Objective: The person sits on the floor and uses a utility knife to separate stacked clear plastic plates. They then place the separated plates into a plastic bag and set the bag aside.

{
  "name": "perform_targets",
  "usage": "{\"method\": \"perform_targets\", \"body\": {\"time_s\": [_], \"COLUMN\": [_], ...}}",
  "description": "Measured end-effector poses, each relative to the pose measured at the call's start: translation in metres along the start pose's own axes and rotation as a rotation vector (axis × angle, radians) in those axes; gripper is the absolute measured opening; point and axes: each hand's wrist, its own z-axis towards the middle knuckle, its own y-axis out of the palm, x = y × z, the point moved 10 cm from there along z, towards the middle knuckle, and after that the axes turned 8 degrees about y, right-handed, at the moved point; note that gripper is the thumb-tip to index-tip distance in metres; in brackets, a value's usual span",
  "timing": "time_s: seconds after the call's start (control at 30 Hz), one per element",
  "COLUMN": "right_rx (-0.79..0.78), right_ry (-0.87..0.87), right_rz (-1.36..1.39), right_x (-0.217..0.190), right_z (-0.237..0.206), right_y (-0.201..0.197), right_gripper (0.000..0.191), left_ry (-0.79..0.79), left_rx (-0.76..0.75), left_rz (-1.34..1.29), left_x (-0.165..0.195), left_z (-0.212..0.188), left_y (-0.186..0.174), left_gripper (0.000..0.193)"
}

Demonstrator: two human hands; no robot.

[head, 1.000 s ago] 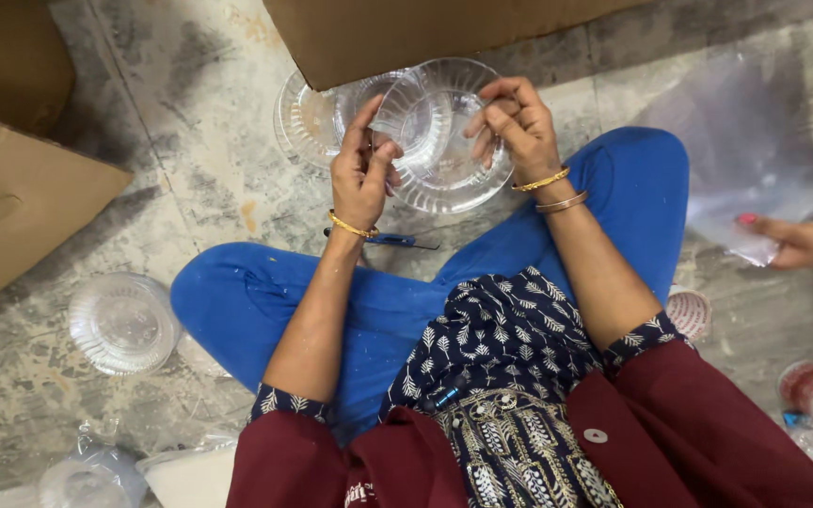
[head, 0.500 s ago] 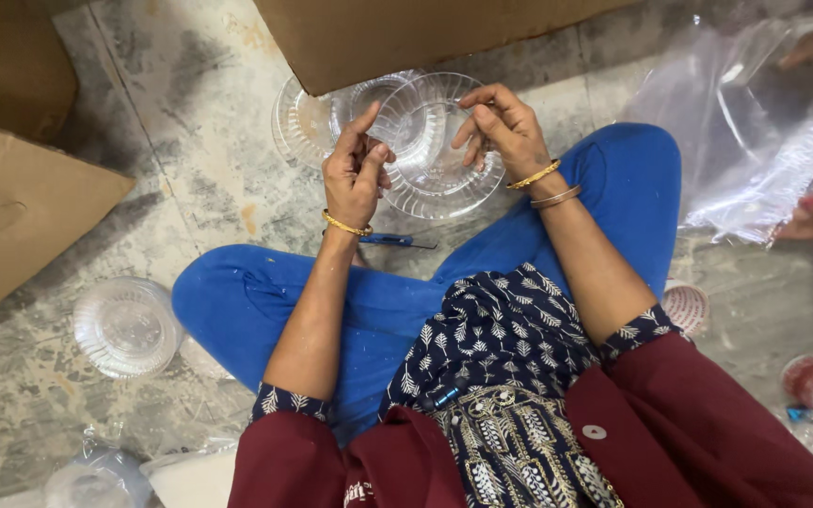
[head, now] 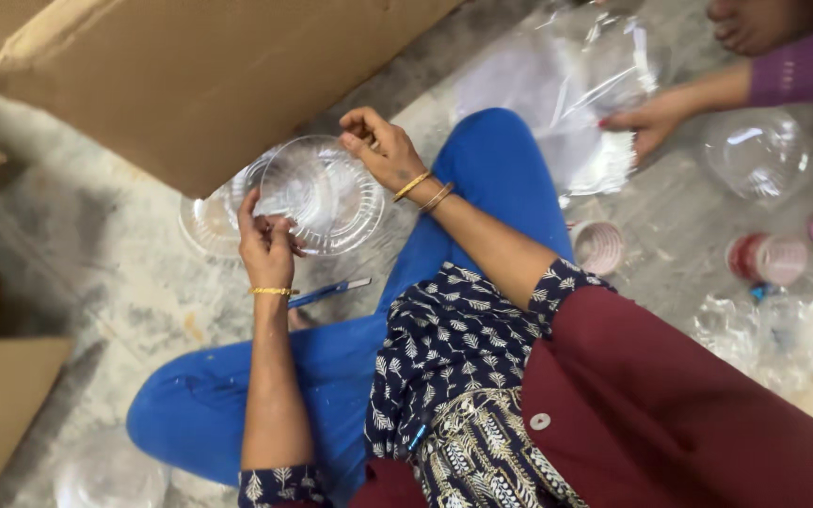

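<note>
Cardboard box (head: 209, 85) crowds the far side, its flap hanging just over the clear bowl (head: 322, 193) between my left grip (head: 265, 246) and right grip (head: 383, 150); no way through there. Bare floor (head: 96, 282) open to my left. Right side is blocked by my blue knee (head: 491, 160), plastic sheet (head: 566, 94) and a co-worker's hand (head: 646, 122).

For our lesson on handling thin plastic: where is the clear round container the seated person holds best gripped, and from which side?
By its ridged rim, from opposite sides. The clear round container is shallow and thin-walled, so the left hand and right hand pinching opposite rim edges probably suits it best.
</note>
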Motion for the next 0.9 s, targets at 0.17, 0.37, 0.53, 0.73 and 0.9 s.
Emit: {"method": "perform_targets", "body": {"time_s": [0.17,0.37,0.53,0.73,0.9], "right_rx": [0.383,0.790,0.795,0.495,0.182], "right_ry": [-0.268,-0.235,0.393,0.678,0.579], "right_rz": [-0.254,-0.806,-1.003,-1.018,-1.177], "right_x": [-0.056,-0.043,0.025,0.057,0.060], "right_z": [-0.029,-0.042,-0.067,-0.079,-0.068], "right_y": [-0.086,-0.262,-0.360,-0.329,-0.276], "right_gripper": [0.022,0.044,0.094,0.109,0.078], "left_ry": [0.121,0.121,0.146,0.146,0.132], "left_rx": [-0.029,0.067,0.055,0.024,-0.001], "left_rz": [0.362,0.463,0.498,0.572,0.627], "left_x": [-0.003,0.007,0.018,0.023,0.023], "left_z": [0.008,0.012,0.014,0.010,0.008], "left_y": [-0.005,-0.017,-0.010,-0.011,-0.012], "left_gripper": [0.076,0.072,0.071,0.071,0.070]}}
